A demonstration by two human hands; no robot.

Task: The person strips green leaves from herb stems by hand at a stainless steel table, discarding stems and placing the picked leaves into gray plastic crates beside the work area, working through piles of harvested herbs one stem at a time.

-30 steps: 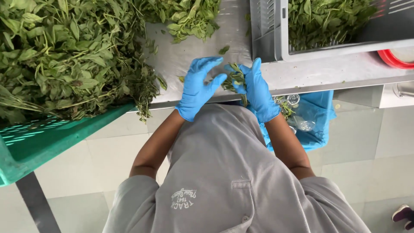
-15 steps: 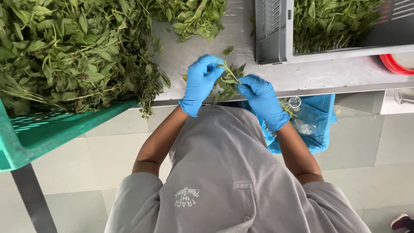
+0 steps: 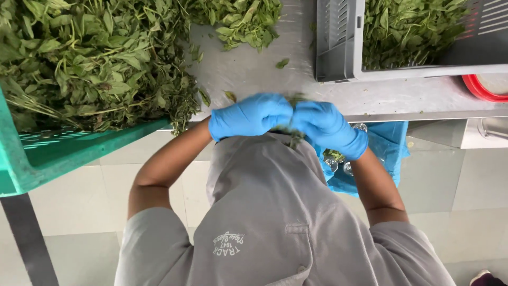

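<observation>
Both my hands wear blue gloves and meet fist to fist at the near edge of the steel table (image 3: 254, 69). My left hand (image 3: 248, 116) and my right hand (image 3: 328, 126) are each closed on the same small green herb sprig (image 3: 294, 99). Bits of the sprig stick out above and below the fingers, and most of it is hidden inside the gloves. A big heap of leafy herb stems (image 3: 100, 58) lies just left of my left hand.
A green crate (image 3: 63, 153) under the herb heap juts over the table edge at left. A grey crate (image 3: 338, 47) of picked leaves stands at the back right, with a red rim (image 3: 479, 87) beside it. A blue bag (image 3: 389, 145) hangs below the table.
My hands have come together and closed into fists on the sprig, drawing nearer to the table edge and my body. Earlier the fingers were spread apart around it.
</observation>
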